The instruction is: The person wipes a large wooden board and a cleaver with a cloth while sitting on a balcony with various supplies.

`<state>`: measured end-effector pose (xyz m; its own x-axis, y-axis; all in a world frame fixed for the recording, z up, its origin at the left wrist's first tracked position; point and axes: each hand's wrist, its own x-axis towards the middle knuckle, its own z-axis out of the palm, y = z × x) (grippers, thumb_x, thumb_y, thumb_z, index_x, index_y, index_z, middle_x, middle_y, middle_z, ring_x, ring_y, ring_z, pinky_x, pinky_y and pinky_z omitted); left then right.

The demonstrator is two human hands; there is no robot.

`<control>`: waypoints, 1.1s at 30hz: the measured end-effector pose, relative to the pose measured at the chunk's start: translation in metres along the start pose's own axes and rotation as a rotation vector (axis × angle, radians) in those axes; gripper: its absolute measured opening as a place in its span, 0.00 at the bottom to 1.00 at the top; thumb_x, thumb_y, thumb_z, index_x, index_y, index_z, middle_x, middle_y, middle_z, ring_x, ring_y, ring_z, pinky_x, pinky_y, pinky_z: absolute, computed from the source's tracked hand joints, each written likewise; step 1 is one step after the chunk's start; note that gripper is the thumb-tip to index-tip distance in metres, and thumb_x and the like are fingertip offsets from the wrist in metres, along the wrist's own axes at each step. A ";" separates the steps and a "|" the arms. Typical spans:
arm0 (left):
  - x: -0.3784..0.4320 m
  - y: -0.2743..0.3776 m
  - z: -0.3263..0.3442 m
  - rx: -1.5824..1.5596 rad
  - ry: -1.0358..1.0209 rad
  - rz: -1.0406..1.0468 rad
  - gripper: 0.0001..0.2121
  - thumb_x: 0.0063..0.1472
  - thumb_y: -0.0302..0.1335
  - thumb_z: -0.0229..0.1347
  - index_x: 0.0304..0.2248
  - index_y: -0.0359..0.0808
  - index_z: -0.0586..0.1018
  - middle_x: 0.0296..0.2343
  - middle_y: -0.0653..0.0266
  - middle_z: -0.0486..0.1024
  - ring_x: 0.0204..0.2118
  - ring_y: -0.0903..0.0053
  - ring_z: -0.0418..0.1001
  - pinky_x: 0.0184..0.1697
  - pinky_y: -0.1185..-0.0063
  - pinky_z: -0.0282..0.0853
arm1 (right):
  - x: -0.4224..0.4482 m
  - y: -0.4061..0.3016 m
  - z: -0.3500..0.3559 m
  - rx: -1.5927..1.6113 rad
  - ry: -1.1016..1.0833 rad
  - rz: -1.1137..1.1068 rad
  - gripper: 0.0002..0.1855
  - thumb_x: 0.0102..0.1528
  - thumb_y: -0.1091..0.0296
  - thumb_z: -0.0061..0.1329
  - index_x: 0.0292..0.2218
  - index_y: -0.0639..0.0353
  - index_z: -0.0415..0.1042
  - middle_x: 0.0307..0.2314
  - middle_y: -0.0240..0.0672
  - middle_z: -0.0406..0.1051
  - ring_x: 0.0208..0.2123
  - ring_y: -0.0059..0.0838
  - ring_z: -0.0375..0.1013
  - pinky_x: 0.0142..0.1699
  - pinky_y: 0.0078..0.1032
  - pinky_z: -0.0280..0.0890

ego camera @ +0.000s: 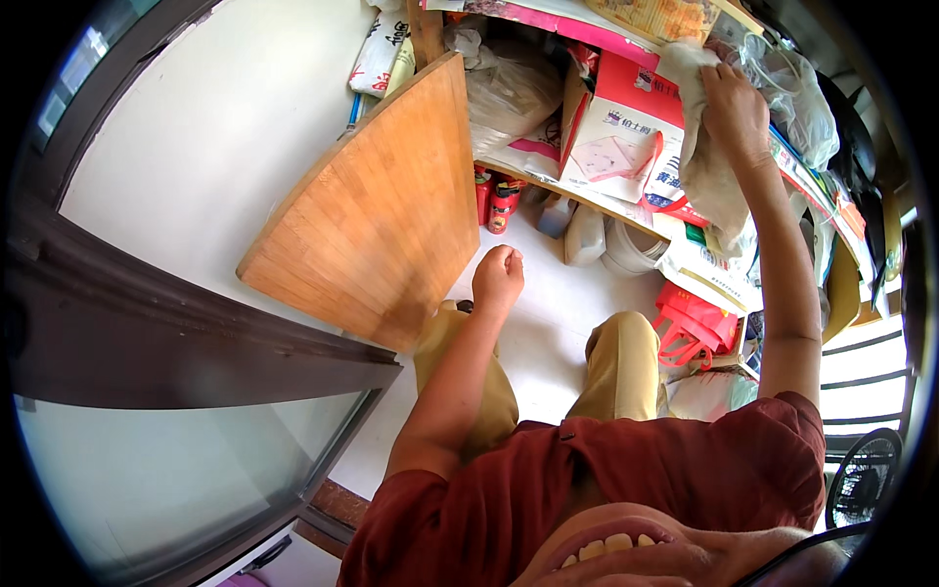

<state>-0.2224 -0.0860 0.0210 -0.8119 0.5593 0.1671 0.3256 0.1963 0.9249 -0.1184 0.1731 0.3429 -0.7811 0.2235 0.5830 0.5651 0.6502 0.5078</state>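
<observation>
My right hand [736,110] is raised at the shelving and pinches the upper part of a long off-white cloth [715,183]. The cloth hangs down in front of a red and white printed carton [616,139] and partly covers it. Lower down, in front of my body, my left hand [499,277] is curled into a fist; nothing shows in it. A thick wooden board [374,213] leans by the white wall, just left of that hand.
Wooden shelves [587,198] hold a plastic-wrapped bundle [513,92] and a clear plastic bag [796,110]. Below are red canisters [502,209], a white plastic jug [585,236] and a red bag [693,323]. A dark-framed glass door [198,469] stands left, a black fan [867,473] right.
</observation>
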 end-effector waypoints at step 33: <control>0.075 0.162 -0.194 0.960 0.652 0.396 0.22 0.52 0.34 0.54 0.45 0.32 0.67 0.43 0.53 0.64 0.48 0.59 0.58 0.53 0.66 0.53 | -0.346 -0.068 0.146 2.630 -0.227 1.428 0.18 0.59 0.58 0.36 0.48 0.57 0.63 0.40 0.37 0.68 0.41 0.33 0.69 0.47 0.34 0.65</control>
<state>-0.3246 -0.1685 0.2492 -0.5764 0.2614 0.7742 0.6059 0.7724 0.1903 0.0750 0.1581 0.0139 -0.6803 0.6880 -0.2526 -0.4120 -0.6440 -0.6446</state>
